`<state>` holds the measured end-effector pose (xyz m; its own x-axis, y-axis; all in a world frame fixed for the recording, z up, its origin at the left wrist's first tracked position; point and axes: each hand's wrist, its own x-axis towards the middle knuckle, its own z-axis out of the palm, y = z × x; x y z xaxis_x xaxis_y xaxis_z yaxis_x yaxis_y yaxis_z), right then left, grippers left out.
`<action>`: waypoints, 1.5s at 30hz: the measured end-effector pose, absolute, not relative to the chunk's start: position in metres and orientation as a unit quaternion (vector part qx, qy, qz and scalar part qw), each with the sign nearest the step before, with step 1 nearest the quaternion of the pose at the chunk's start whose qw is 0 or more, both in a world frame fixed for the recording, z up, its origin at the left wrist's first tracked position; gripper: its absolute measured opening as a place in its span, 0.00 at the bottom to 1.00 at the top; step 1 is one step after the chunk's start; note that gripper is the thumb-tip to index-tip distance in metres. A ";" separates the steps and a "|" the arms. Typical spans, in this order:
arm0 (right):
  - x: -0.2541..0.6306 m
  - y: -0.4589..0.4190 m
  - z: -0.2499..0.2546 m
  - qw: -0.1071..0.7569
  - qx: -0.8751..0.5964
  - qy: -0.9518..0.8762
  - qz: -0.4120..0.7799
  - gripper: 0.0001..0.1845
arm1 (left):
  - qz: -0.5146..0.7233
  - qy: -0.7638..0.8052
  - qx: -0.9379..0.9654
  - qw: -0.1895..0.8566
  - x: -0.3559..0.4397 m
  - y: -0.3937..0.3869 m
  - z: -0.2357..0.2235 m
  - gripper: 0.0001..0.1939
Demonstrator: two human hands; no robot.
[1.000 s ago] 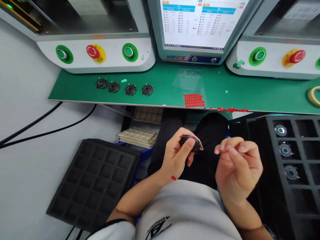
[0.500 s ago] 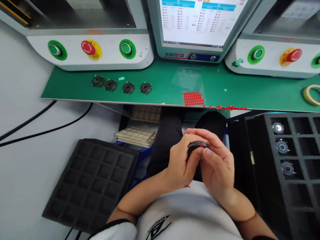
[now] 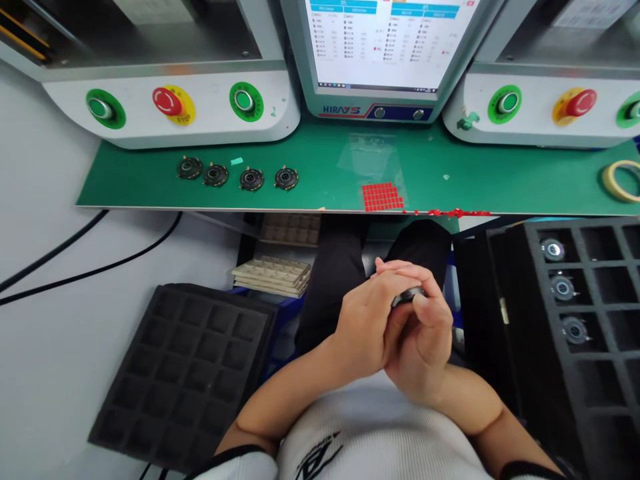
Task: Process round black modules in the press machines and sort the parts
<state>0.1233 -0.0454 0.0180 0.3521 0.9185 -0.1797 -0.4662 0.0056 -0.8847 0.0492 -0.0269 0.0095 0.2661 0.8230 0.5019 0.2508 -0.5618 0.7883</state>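
Small dark round component [image 3: 407, 296], held above the lap, clasped between curled left hand [image 3: 363, 327] and right hand [image 3: 421, 343]. Four black round connectors [image 3: 216, 175] lined up on a green bench mat [image 3: 320, 167]; three silver-centred connectors [image 3: 563, 289] apparently remaining in a black foam tray [image 3: 505, 347].

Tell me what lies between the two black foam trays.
The head view shows the left hand and right hand holding a dark round part over black trousers, beside stacked beige trays.
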 end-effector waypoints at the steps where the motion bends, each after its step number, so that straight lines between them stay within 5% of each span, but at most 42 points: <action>1: 0.123 -0.044 0.019 0.671 -0.479 -0.233 0.516 0.10 | 0.484 0.362 0.743 0.287 0.050 -0.026 0.009 0.09; 14: 0.135 -0.029 0.025 0.685 -0.406 -0.185 0.576 0.09 | 0.482 0.326 0.786 0.209 0.052 -0.011 0.007 0.09; 17: 0.143 -0.029 0.024 0.677 -0.408 -0.239 0.564 0.12 | 0.515 0.332 0.720 0.325 0.057 -0.010 0.010 0.08; 20: 0.148 -0.034 0.019 0.724 -0.438 -0.343 0.409 0.09 | 0.609 0.372 0.512 0.478 0.066 -0.001 0.009 0.09; 22: 0.147 -0.041 0.016 0.725 -0.453 -0.415 0.311 0.15 | 0.665 0.399 0.389 0.498 0.071 0.008 0.007 0.09; 34: 0.143 -0.059 0.015 0.613 -0.457 -0.540 0.352 0.19 | 0.687 0.474 0.460 0.303 0.074 0.022 0.000 0.11; 45: 0.158 -0.051 0.013 0.586 -0.488 -0.504 0.406 0.11 | 0.671 0.470 0.508 0.265 0.067 0.033 -0.008 0.11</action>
